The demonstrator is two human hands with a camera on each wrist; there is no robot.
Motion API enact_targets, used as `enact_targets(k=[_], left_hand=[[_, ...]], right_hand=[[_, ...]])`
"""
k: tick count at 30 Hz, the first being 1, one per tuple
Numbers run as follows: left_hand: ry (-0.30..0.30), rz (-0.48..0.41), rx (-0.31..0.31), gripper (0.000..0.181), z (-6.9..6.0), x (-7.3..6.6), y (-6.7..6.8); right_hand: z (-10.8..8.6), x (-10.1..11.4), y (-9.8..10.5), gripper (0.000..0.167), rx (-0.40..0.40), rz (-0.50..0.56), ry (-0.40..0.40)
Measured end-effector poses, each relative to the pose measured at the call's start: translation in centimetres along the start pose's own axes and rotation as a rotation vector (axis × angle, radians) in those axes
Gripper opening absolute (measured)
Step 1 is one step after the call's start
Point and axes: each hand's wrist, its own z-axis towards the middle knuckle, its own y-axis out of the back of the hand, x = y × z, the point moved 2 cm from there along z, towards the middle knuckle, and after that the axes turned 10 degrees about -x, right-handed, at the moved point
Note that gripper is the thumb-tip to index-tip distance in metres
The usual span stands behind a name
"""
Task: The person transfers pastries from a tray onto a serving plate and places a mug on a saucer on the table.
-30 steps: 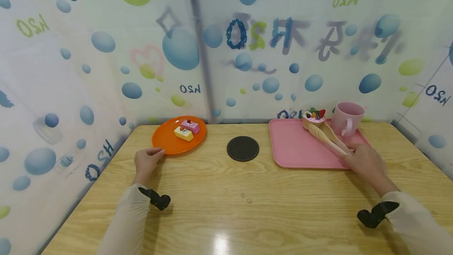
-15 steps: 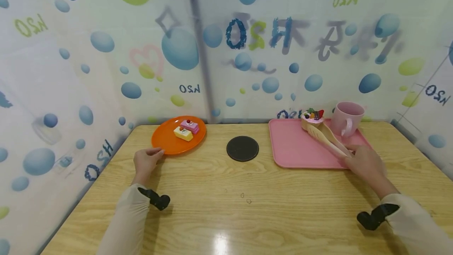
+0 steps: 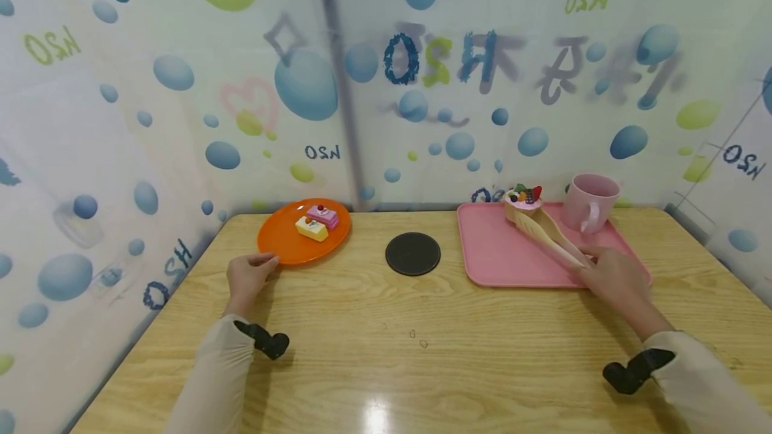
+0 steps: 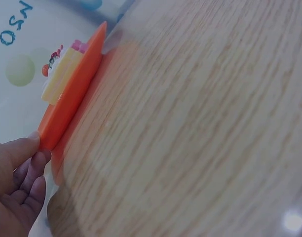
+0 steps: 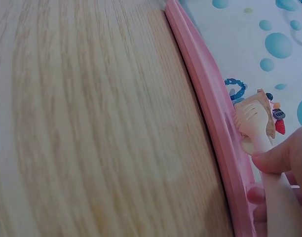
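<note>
My right hand (image 3: pixel 618 280) grips a pair of pale tongs (image 3: pixel 545 236) with a slotted fork-like end. Between the tongs' ends is a toy fruit tart (image 3: pixel 521 201) with pink cream and berries, over the far part of the pink tray (image 3: pixel 491 256). Whether the tart touches the tray I cannot tell. My left hand (image 3: pixel 248 280) pinches the near left rim of an orange plate (image 3: pixel 276 246), thumb on top in the left wrist view. Two toy cake slices lie on that plate, one yellow (image 3: pixel 311 228) and one pink (image 3: pixel 323 216).
A pink mug (image 3: pixel 591 199) stands at the tray's back right, close to the tongs. Between plate and tray lies a flat black disc (image 3: pixel 413 253) on the wooden table (image 3: pixel 362 327). A patterned curtain (image 3: pixel 416 146) hangs right behind the table's far edge.
The tongs, with the tart between their ends, have shifted slightly left, away from the mug; my right hand moved with them. My left hand and the plate stay in place.
</note>
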Motion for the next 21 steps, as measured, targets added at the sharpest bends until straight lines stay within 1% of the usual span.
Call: enact_targets(k=[3, 7, 13, 17, 21], left_hand=[[-0.005, 0.003, 0.000, 0.029, 0.0, -0.1, 0.0], [-0.008, 0.005, -0.005, 0.029, 0.0, -0.2, 0.1], [-0.004, 0.003, -0.010, 0.029, -0.1, -0.3, 0.1], [0.001, 0.001, -0.007, 0.030, -0.1, -0.3, 0.0], [-0.004, 0.008, -0.009, 0.030, -0.2, -0.3, 0.0]], right_hand=[[0.0, 0.2, -0.1, 0.042, 0.011, 0.008, -0.008], [-0.1, 0.5, -0.1, 0.041, 0.015, 0.021, -0.009], [-0.2, 0.9, -0.1, 0.038, 0.013, 0.034, 0.039], [-0.2, 1.1, -0.2, 0.037, -0.011, 0.046, 0.081], [-0.3, 1.3, -0.3, 0.036, -0.027, 0.051, 0.100]])
